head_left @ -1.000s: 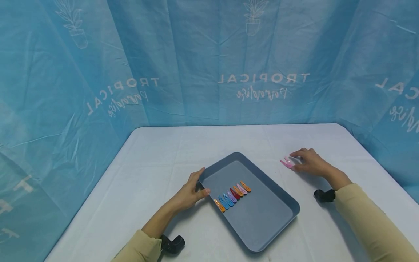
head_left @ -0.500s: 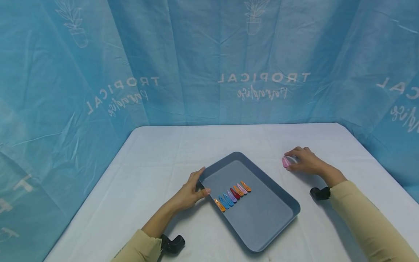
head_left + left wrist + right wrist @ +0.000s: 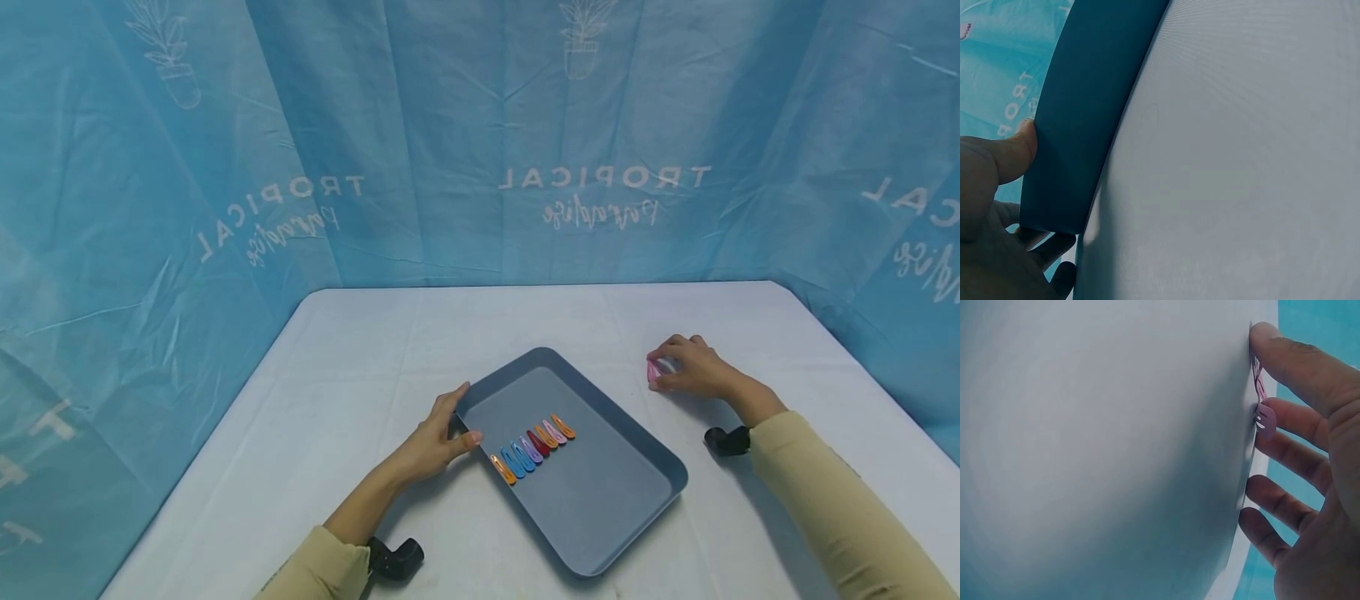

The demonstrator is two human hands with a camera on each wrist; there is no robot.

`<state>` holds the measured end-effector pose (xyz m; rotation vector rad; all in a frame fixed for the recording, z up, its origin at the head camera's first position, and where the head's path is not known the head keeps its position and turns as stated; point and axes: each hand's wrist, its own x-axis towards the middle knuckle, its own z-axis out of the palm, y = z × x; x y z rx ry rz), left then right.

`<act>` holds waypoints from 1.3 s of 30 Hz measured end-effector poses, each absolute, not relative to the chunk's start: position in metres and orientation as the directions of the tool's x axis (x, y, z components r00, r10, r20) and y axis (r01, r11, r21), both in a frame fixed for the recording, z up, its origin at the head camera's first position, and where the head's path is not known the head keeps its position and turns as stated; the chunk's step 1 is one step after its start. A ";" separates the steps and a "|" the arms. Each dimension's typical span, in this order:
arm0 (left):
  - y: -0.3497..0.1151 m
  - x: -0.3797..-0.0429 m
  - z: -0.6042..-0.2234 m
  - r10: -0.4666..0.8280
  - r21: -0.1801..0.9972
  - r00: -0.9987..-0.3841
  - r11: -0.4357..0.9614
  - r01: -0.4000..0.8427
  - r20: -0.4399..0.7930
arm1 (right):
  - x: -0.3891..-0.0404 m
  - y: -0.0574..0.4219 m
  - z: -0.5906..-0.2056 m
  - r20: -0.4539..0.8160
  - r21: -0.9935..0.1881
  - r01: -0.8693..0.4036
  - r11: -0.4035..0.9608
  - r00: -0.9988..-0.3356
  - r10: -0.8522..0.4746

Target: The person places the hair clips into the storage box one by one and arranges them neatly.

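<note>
My left hand [image 3: 431, 442] grips the left corner of a grey tray [image 3: 630, 517], thumb on its rim. In the left wrist view the thumb [image 3: 1019, 153] presses the edge of the tray [image 3: 1079, 125] and the other fingers bend round its end. Several coloured snap hair clips [image 3: 532, 450] lie in a slanting row inside the tray. Right of the tray, my right hand [image 3: 697, 371] pinches a pink hair clip [image 3: 652, 370] at the table surface. The right wrist view shows the pink hair clip [image 3: 1266, 419] between thumb and fingers; whether it is one piece or two I cannot tell.
A white cloth covers the table [image 3: 360, 350]. Blue printed curtains [image 3: 465, 150] hang behind it and along both sides. Black wrist cameras [image 3: 397, 560] sit under both forearms, close to the table.
The right hand has shifted slightly left and drawn its thumb and fingers together on the pink hair clip, which was spread in a V. The left hand and tray have stayed put.
</note>
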<state>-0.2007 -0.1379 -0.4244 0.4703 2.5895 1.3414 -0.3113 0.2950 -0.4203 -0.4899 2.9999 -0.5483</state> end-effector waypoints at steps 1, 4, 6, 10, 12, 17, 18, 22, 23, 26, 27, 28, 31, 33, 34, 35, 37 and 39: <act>-0.138 -0.201 -0.424 0.361 0.818 -0.932 0.542 0.190 -0.023 | -0.311 0.295 -0.420 0.006 -0.352 -0.301 0.886 -0.948 -0.320; -0.138 -0.201 -0.424 0.361 0.815 -0.932 0.547 0.192 -0.023 | -0.312 0.295 -0.420 0.005 -0.344 -0.305 0.888 -0.946 -0.323; -0.138 -0.201 -0.424 0.362 0.812 -0.932 0.550 0.195 -0.021 | -0.312 0.295 -0.421 0.007 -0.343 -0.308 0.887 -0.945 -0.326; -0.138 -0.201 -0.425 0.371 0.812 -0.928 0.548 0.201 -0.021 | -0.311 0.296 -0.421 0.012 -0.346 -0.314 0.884 -0.944 -0.331; -0.138 -0.201 -0.425 0.375 0.812 -0.927 0.547 0.202 -0.022 | -0.310 0.296 -0.421 0.014 -0.346 -0.318 0.883 -0.943 -0.334; -0.137 -0.202 -0.424 0.374 0.816 -0.927 0.542 0.200 -0.021 | -0.309 0.297 -0.420 0.004 -0.360 -0.305 0.881 -0.945 -0.326; -0.137 -0.201 -0.423 0.374 0.818 -0.927 0.539 0.201 -0.019 | -0.308 0.298 -0.419 0.001 -0.367 -0.303 0.879 -0.946 -0.325; -0.137 -0.201 -0.422 0.375 0.821 -0.927 0.534 0.203 -0.016 | -0.305 0.296 -0.411 0.007 -0.387 -0.318 0.865 -0.940 -0.342; -0.137 -0.201 -0.422 0.375 0.819 -0.927 0.536 0.204 -0.015 | -0.304 0.295 -0.409 0.009 -0.392 -0.321 0.862 -0.938 -0.346; -0.137 -0.201 -0.422 0.372 0.814 -0.928 0.544 0.203 -0.018 | -0.300 0.290 -0.401 0.031 -0.398 -0.346 0.850 -0.931 -0.364; -0.137 -0.201 -0.422 0.372 0.813 -0.928 0.546 0.203 -0.018 | -0.298 0.288 -0.399 0.040 -0.399 -0.356 0.845 -0.927 -0.372; -0.137 -0.201 -0.422 0.371 0.811 -0.928 0.548 0.204 -0.017 | -0.297 0.286 -0.397 0.049 -0.401 -0.365 0.840 -0.925 -0.378; -0.137 -0.202 -0.423 0.368 0.809 -0.930 0.551 0.205 -0.015 | -0.292 0.279 -0.390 0.083 -0.401 -0.403 0.823 -0.911 -0.405; -0.137 -0.202 -0.424 0.364 0.808 -0.931 0.552 0.204 -0.014 | -0.290 0.274 -0.385 0.099 -0.401 -0.422 0.813 -0.903 -0.419; -0.137 -0.202 -0.424 0.362 0.808 -0.932 0.553 0.203 -0.013 | -0.288 0.271 -0.383 0.104 -0.401 -0.429 0.809 -0.899 -0.425; -0.136 -0.202 -0.424 0.359 0.808 -0.933 0.553 0.203 -0.012 | -0.287 0.268 -0.381 0.109 -0.400 -0.439 0.805 -0.895 -0.433; -0.136 -0.202 -0.425 0.355 0.806 -0.935 0.556 0.203 -0.009 | -0.285 0.263 -0.378 0.115 -0.401 -0.451 0.798 -0.888 -0.445; -0.136 -0.202 -0.425 0.351 0.807 -0.936 0.555 0.202 -0.007 | -0.282 0.257 -0.375 0.118 -0.402 -0.464 0.789 -0.881 -0.458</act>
